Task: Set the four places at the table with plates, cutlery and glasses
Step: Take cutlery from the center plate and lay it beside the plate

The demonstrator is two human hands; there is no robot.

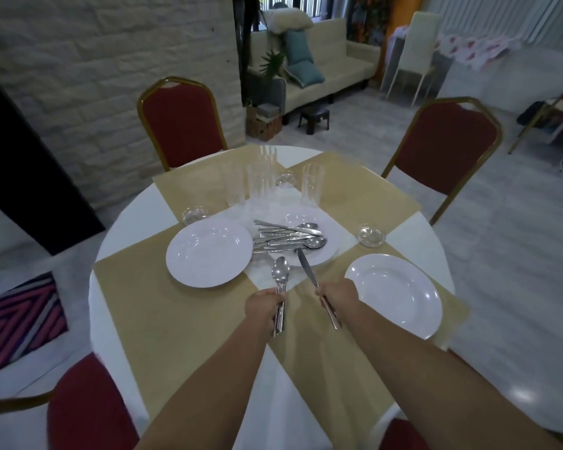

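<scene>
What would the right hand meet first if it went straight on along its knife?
Most likely the centre plate, at its near rim, where the knife held by the right hand points; then the cutlery pile on it. Height is unclear.

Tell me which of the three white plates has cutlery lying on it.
The middle plate, the farthest one; the left plate and right plate are bare.

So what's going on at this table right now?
A person is setting a round table. The left hand grips a spoon, the right hand a knife, both near the table's middle. The left plate and right plate sit on beige mats; the middle plate holds the spare cutlery. The glasses stand clustered at the centre, not yet set out.
</scene>
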